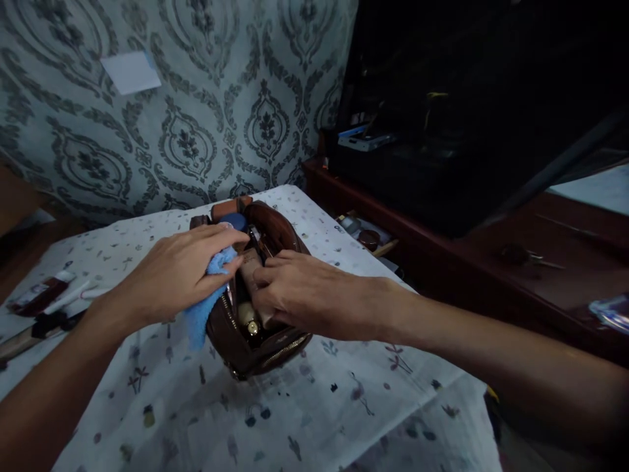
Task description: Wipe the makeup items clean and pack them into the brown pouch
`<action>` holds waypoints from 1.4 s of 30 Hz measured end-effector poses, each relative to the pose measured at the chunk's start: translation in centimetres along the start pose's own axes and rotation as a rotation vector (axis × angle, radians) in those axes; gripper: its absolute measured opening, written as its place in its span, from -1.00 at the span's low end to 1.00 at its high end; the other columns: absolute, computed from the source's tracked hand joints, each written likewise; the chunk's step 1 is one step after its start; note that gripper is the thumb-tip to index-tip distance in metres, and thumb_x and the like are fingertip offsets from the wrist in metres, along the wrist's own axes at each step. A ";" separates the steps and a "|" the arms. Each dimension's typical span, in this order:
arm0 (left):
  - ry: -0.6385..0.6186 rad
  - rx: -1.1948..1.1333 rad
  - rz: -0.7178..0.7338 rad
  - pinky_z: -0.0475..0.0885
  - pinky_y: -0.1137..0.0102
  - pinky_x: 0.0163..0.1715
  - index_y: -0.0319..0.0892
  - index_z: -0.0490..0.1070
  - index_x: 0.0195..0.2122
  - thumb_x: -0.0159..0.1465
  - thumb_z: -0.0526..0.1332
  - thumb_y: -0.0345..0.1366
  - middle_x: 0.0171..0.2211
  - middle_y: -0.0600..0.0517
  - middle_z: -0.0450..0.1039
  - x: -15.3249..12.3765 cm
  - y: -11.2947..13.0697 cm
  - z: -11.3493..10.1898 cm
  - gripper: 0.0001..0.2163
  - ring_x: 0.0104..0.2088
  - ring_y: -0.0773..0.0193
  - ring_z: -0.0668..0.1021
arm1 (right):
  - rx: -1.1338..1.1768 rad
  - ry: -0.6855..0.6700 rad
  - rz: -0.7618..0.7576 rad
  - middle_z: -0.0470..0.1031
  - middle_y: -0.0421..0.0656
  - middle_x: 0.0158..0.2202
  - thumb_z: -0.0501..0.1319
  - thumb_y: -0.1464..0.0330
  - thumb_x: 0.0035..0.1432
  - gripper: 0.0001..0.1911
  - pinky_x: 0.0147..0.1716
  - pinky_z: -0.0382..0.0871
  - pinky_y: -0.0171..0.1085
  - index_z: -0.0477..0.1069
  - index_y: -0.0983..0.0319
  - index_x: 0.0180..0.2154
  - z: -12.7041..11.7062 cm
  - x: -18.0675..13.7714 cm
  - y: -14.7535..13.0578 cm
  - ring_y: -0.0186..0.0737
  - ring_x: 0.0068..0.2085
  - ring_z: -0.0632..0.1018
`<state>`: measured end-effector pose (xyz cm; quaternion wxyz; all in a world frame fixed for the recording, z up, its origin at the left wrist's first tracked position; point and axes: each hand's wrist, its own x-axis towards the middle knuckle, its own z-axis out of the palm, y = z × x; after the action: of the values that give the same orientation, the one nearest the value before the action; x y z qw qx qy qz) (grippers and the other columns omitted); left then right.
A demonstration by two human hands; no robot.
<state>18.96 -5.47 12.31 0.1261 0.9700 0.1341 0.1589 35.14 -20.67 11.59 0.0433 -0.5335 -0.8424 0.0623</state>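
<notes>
Head view. Patterned tabletop carries the brown bag, unzipped and gaping, just left of frame centre. Bag looks like leather or an imitation: walls probably flexible, moderate weight given the contents. Best hold: the tan strap at its 11 o'clock, or the rim at 3 and 9 o'clock.

Left hand, at the bag's 9 o'clock: thumb and fingers pinch the blue cloth, which hangs toward 7 o'clock. Cloth: soft, limp, light; any bunched fold will do.

Right hand reaches in from 3 o'clock, fingers curled beside the beige tube; fingertips hidden, grip cannot be told. Tube: likely light, smooth, squeezable; take mid-body.

Gold-topped container, inside toward 6 o'clock: seems hard, slick; grasp its sides.

Writing: faint marks on tube and bag front, illegible. No brand readable.
</notes>
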 end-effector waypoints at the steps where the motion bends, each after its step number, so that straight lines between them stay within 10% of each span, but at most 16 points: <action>1: 0.044 -0.045 -0.018 0.44 0.14 0.12 0.02 0.55 0.04 0.29 0.13 0.03 0.07 -0.03 0.57 -0.4 0.2 -0.2 -0.60 0.10 -0.12 0.56 | 0.002 0.015 -0.010 0.54 -0.09 -0.22 0.28 0.53 0.25 -0.90 -0.11 0.27 -0.17 0.56 0.30 -0.31 -0.2 -0.2 0.0 -0.17 -0.21 0.48; 9: 0.620 -0.234 -0.367 0.45 0.21 -0.05 -0.06 0.50 -0.18 0.33 0.16 -0.02 -0.21 0.03 0.55 -4.7 -0.7 1.7 -0.74 -0.16 0.07 0.56 | 0.241 0.204 0.105 0.55 -0.02 -0.10 0.21 0.47 0.35 -0.88 0.00 0.38 -0.17 0.51 0.29 -0.12 -0.8 0.0 0.1 -0.11 -0.03 0.55; 16: 0.541 -0.419 -0.428 0.43 0.27 -0.04 -0.09 0.44 -0.07 0.30 0.19 0.05 -0.14 0.01 0.53 -5.8 -1.3 5.2 -0.65 -0.13 0.10 0.54 | 0.368 0.343 0.367 0.46 0.24 0.09 0.16 0.24 0.41 -0.56 0.03 0.38 -0.04 0.25 0.42 0.15 -0.3 4.8 0.6 0.10 0.12 0.52; 23: 0.527 -0.435 -0.387 0.44 0.31 -0.04 -0.09 0.44 -0.06 0.33 0.18 0.01 -0.10 0.00 0.52 -5.7 -1.1 5.4 -0.68 -0.08 0.12 0.54 | 0.483 0.324 0.400 0.56 -0.01 -0.10 0.10 0.34 0.38 -0.57 -0.06 0.33 -0.18 0.21 0.35 0.21 0.7 7.2 1.8 -0.08 -0.08 0.56; 31: 0.575 -0.517 -0.399 0.41 0.28 0.01 -0.10 0.43 -0.06 0.31 0.20 0.00 -0.08 -0.03 0.52 -5.6 -1.5 6.3 -0.68 -0.02 0.09 0.53 | 0.601 0.396 0.467 0.36 -0.28 -0.45 0.16 0.38 0.24 -0.97 -0.33 0.20 -0.31 0.32 0.20 -0.27 0.2 5.8 1.4 -0.27 -0.36 0.39; 42: 0.565 -0.521 -0.411 0.40 0.30 0.01 -0.09 0.45 -0.06 0.31 0.22 0.01 -0.07 -0.01 0.51 -5.7 -1.5 6.0 -0.68 -0.02 0.10 0.52 | 0.612 0.338 0.583 0.46 -0.17 -0.28 0.12 0.32 0.22 -0.92 -0.27 0.26 -0.27 0.30 0.19 -0.26 0.0 5.3 1.3 -0.18 -0.23 0.48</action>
<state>15.43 -6.98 4.80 0.3539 0.7775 0.3090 0.4181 34.09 -15.36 11.44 0.3167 -0.7136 -0.5811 0.2299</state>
